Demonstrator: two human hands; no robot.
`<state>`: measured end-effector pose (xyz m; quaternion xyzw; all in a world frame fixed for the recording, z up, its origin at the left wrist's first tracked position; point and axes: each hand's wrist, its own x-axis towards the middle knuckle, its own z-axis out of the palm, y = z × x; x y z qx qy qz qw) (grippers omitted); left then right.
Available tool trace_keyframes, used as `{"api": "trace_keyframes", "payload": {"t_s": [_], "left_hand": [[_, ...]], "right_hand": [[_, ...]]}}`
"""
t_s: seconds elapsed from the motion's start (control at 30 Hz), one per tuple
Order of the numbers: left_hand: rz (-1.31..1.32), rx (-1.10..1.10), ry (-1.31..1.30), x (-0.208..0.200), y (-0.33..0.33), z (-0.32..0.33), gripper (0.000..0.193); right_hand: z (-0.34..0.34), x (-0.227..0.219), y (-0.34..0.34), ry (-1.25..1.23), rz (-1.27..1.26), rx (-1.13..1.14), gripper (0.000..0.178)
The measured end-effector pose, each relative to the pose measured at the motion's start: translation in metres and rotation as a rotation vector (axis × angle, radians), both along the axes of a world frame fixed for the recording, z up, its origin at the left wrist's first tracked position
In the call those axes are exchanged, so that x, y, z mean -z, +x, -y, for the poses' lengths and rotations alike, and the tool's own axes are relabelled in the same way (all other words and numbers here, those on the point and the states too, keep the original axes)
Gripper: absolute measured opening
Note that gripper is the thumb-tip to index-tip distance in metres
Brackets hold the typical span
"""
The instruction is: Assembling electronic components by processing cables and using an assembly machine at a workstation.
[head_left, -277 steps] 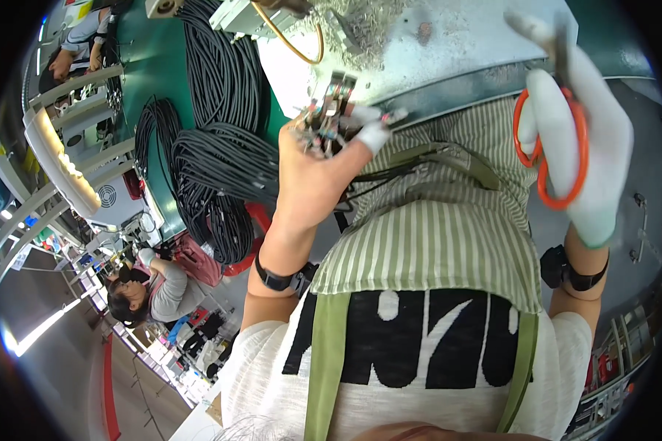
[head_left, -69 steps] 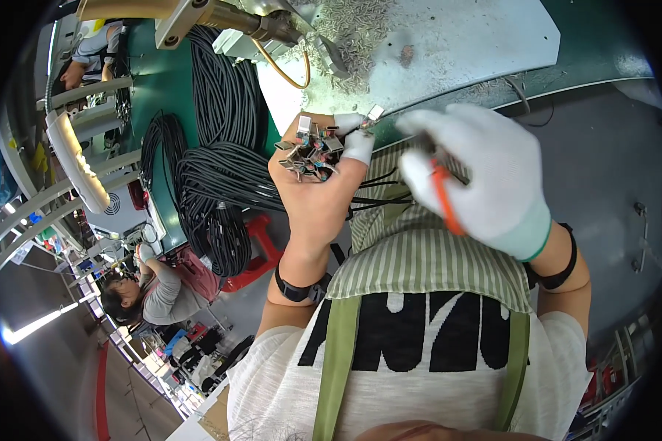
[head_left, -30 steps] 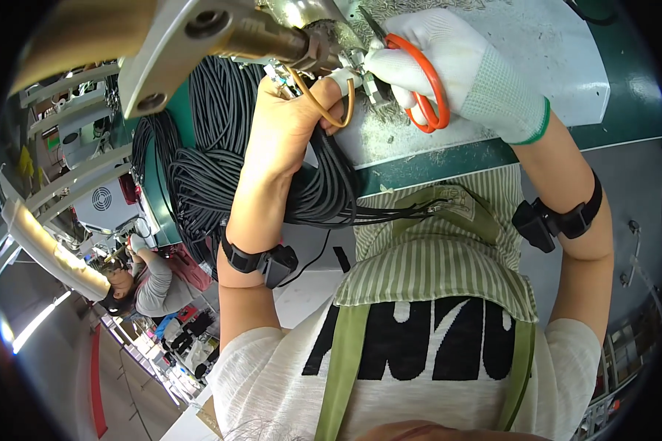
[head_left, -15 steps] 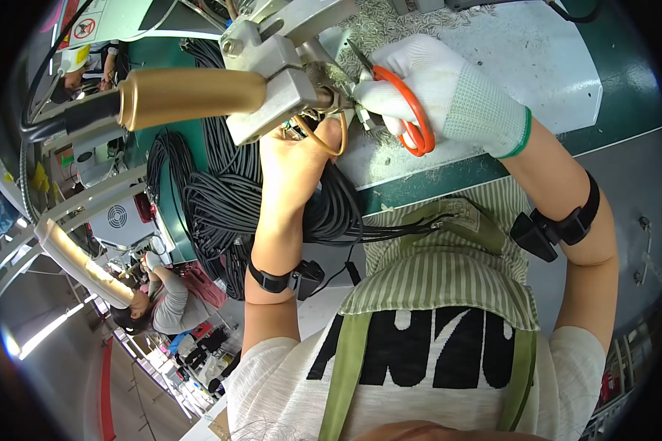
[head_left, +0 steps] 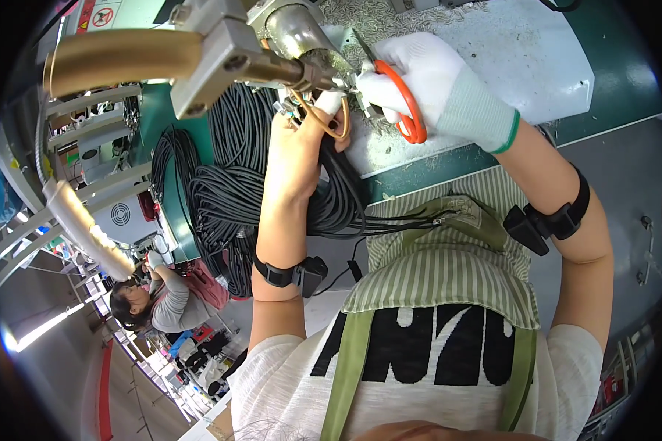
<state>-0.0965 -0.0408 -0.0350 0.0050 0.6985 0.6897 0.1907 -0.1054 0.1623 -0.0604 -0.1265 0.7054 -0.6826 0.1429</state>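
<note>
My right hand (head_left: 438, 84), in a white knit glove with a green cuff, is closed with red-handled scissors (head_left: 413, 117) hooked on it. The dark blades point up and to the left. My left hand (head_left: 294, 158) is raised under the metal tip of a bench-mounted soldering iron (head_left: 125, 62) with a gold-brown handle. A white cover shows on one of its fingertips. Its fingers are pinched together, and small shiny metal parts (head_left: 287, 109) show beside them; what they grip is mostly hidden. A thin brown tube (head_left: 332, 134) loops in front of these fingers.
Thick bundles of black cable (head_left: 235, 191) lie left of my left arm on the green table (head_left: 404, 180). Tiny metal bits (head_left: 397, 22) litter a white sheet (head_left: 544, 70). At left hangs a lit lamp (head_left: 84, 220); another person (head_left: 173, 301) works beyond it.
The soldering iron and its bracket appear farther left and higher, showing more of my left fingers. My right hand, still with the scissors, has shifted slightly up and left.
</note>
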Motion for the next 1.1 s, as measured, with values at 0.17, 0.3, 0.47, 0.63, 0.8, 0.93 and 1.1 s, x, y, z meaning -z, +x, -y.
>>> {"api": "trace_keyframes", "payload": {"t_s": [0.17,0.3,0.47,0.63,0.8,0.93,1.1], "left_hand": [[0.105,-0.286,0.144,0.001,0.032,-0.008,0.017],[0.052,-0.328,0.234,0.008,0.054,0.006,0.018],[0.027,-0.235,0.386,0.010,0.061,0.014,0.016],[-0.012,-0.162,0.406,0.003,0.068,0.016,0.015],[-0.009,-0.150,0.396,0.002,0.068,0.015,0.014],[-0.012,-0.148,0.384,0.002,0.068,0.014,0.014],[-0.010,-0.149,0.381,0.001,0.072,0.015,0.015]], "right_hand": [[0.002,0.002,0.037,0.131,-0.282,0.201,0.019],[-0.008,-0.013,0.084,-0.151,0.059,0.244,0.016],[-0.025,-0.009,0.104,-0.076,0.263,0.316,0.010],[-0.030,0.011,0.131,0.922,-0.446,0.558,0.010],[-0.017,0.021,0.143,0.794,-0.803,0.197,0.022],[0.008,0.048,0.132,0.888,-0.932,0.169,0.024],[0.015,0.030,0.130,0.690,-0.740,0.174,0.020]]}}
